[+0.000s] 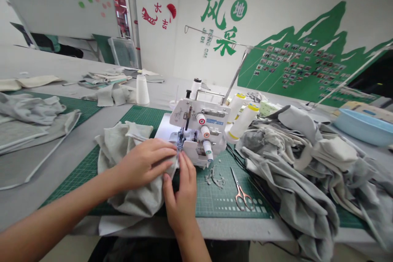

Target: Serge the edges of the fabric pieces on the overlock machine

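A white overlock sewing machine (199,125) stands in front of me with its light on. Grey fabric (138,196) lies bunched at its left, one edge running up to the presser foot (181,141). My left hand (147,159) is over this fabric, fingers curved onto it and reaching close to the foot; its thumb is hidden. Just below the foot, my right hand (182,192) pinches the fabric's edge between thumb and fingers. Copper-handled scissors (241,192) and small grey trimmings (215,178) lie on the green cutting mat (208,204) to the right.
A large heap of grey fabric (294,163) fills the right side, beside a blue basin (364,125). Thread cones (244,123) stand behind the machine under a metal thread stand (238,71). Another white cone (142,90) and more grey cloth pieces (33,127) are at left.
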{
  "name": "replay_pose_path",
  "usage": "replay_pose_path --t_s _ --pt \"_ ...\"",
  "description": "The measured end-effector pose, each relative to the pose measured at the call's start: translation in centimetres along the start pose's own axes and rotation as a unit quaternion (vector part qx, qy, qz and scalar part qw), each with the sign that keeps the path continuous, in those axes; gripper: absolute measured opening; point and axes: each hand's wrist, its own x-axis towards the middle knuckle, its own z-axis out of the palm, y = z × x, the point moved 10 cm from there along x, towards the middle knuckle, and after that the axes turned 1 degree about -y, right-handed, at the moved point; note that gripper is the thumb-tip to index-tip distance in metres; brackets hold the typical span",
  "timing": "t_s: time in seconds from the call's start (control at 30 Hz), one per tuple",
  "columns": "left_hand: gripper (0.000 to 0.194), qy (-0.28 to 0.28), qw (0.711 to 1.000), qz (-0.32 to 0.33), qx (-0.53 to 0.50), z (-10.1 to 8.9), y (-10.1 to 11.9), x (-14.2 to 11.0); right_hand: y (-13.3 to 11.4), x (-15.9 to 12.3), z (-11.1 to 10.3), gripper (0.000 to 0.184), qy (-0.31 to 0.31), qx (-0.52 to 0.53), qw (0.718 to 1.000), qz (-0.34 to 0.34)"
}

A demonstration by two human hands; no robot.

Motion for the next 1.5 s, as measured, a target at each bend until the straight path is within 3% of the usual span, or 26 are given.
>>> replay_pose_path --t_s 0.07,0.1,0.2,0.3,0.4,0.53,0.7,0.8,1.0,1.5 --pt "0.032 -0.028 0.998 0.014 0.045 1.4 0.4 -1.0 1.8 -1.1 0.2 0.048 0.035 0.104 0.988 0.112" --pt "0.033 -0.029 0.998 0.009 0.052 1.7 0.3 -1.2 2.6 -2.0 1.1 0.039 0.029 0.173 0.968 0.177" --pt "0.034 -0.036 0.998 -0.010 0.044 1.8 -0.1 -1.3 2.5 -5.2 6.1 0.025 -0.069 0.396 0.858 0.321" --pt "0.034 -0.043 0.998 -0.026 0.036 1.7 0.0 -1.2 0.8 -7.8 8.6 0.036 -0.098 0.526 0.761 0.368" --pt "0.035 -0.044 0.997 -0.041 0.038 2.0 0.0 -1.3 0.2 -9.0 8.6 0.043 -0.086 0.561 0.736 0.370" --pt "0.035 -0.031 0.997 -0.050 0.054 2.4 0.0 -1.7 0.7 -9.4 7.3 0.049 -0.075 0.546 0.750 0.365" --pt "0.035 -0.019 0.996 -0.042 0.078 2.7 0.2 -1.7 2.4 -9.2 4.8 0.051 -0.070 0.388 0.860 0.323" --pt "0.035 -0.020 0.996 -0.041 0.082 2.7 0.3 -1.6 2.8 -9.6 4.4 0.055 -0.081 0.327 0.892 0.301" --pt "0.035 -0.024 0.995 -0.049 0.080 2.6 0.3 -1.4 2.5 -9.7 4.3 0.054 -0.085 0.275 0.917 0.275" --pt "0.035 -0.030 0.995 -0.054 0.080 2.6 0.3 -1.3 2.3 -9.6 4.2 0.050 -0.095 0.241 0.929 0.264"
